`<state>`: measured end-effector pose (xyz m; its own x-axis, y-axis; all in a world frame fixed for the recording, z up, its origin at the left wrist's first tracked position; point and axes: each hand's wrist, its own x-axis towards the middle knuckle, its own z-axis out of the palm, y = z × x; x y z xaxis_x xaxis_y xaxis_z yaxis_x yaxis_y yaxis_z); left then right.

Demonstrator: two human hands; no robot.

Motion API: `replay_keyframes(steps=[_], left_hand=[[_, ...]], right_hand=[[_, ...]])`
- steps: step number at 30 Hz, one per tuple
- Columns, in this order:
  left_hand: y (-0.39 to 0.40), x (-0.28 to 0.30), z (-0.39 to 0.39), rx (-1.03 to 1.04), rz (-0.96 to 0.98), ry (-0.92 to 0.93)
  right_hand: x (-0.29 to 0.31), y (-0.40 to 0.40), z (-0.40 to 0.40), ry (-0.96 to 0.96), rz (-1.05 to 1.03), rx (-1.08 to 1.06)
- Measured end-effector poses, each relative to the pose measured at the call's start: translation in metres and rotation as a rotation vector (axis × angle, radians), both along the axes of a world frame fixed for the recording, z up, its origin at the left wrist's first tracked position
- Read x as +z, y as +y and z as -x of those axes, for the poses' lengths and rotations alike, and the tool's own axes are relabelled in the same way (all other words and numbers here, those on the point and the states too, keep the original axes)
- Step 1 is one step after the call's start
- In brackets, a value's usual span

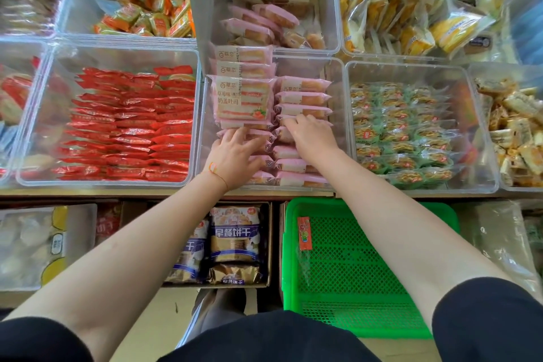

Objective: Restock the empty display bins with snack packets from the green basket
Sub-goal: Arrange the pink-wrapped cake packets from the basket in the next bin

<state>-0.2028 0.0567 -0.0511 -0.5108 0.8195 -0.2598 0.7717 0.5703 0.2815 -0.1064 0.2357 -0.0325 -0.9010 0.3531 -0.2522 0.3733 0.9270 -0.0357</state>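
both hands were laid on pink snack packets (302,98) in the centre near bin (338,73). the left hand (232,153) and right hand (311,134) were spread with relaxed fingers, nothing gripped. the green basket (352,267) was seen nearer, below right.

The clear middle bin (338,114) is packed with two rows of pink packets (302,97), and both hands lie on them, the left hand (232,153) on the left row, the right hand (311,135) on the right row; open room shows only in its far right corner. Clear walls part it from the bin of red packets (132,123) on the left and the bin of green packets (402,132) on the right. Near, below the shelf edge, the green basket (352,273) lies open, holding only one small orange packet (304,233).
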Motion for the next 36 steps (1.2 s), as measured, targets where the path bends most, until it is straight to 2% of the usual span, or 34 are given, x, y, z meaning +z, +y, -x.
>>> replay_keyframes(steps=[6,12,15,19,25,31,36], left_hand=[[0.005,-0.002,0.003,0.002,0.080,0.006],[0.007,-0.006,0.002,0.044,0.041,0.015],[0.008,-0.005,0.002,0.045,0.025,0.008],[0.006,-0.003,0.001,0.038,-0.013,0.009],[0.009,0.000,-0.016,0.064,-0.128,0.015],[0.011,-0.001,-0.030,0.160,-0.099,0.048],[0.013,-0.003,-0.030,0.153,-0.064,0.071]], right_hand=[[0.008,0.016,-0.007,-0.025,0.054,0.030],[0.021,0.010,-0.003,-0.129,-0.036,0.172],[0.015,0.002,0.003,-0.179,-0.051,0.145],[0.007,0.002,0.008,-0.218,0.049,0.083],[0.006,0.009,0.011,0.084,0.027,-0.050],[-0.013,0.006,0.019,0.108,0.043,-0.024],[-0.012,0.009,0.023,0.052,0.002,0.096]])
